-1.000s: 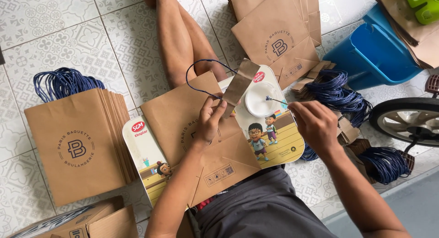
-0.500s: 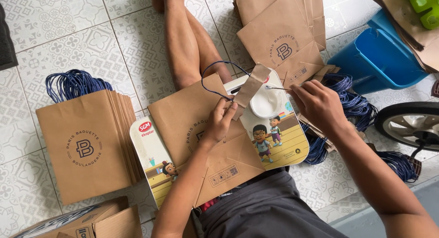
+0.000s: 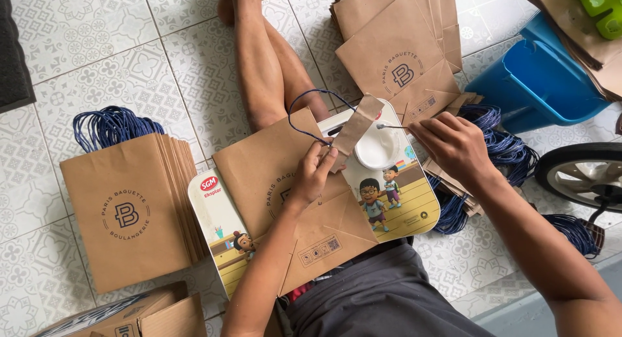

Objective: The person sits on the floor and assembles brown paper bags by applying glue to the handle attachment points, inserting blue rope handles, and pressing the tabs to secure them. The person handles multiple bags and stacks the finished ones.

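A brown paper bag [image 3: 272, 181] lies flat on a lap tray [image 3: 214, 214] printed with cartoon children. My left hand [image 3: 311, 175] rests on the bag's upper edge and pinches a brown paper strip [image 3: 356, 126], which stands up tilted beside the bag's blue cord loop [image 3: 304, 107]. My right hand [image 3: 453, 146] holds a thin stick [image 3: 389, 126] whose tip is over a small white bowl [image 3: 379, 149] on the tray.
A stack of finished bags [image 3: 126, 210] with blue handles stands at the left, and more flat bags [image 3: 398, 58] lie at the top. A blue bin [image 3: 544, 84], loose blue cords [image 3: 505, 146], a wheel [image 3: 583, 175] and a cardboard box [image 3: 142, 314] surround me. A bare leg [image 3: 259, 65] stretches ahead.
My right hand has moved up from the tray's edge to the white bowl with the stick. My left hand stays on the bag, still holding the strip.
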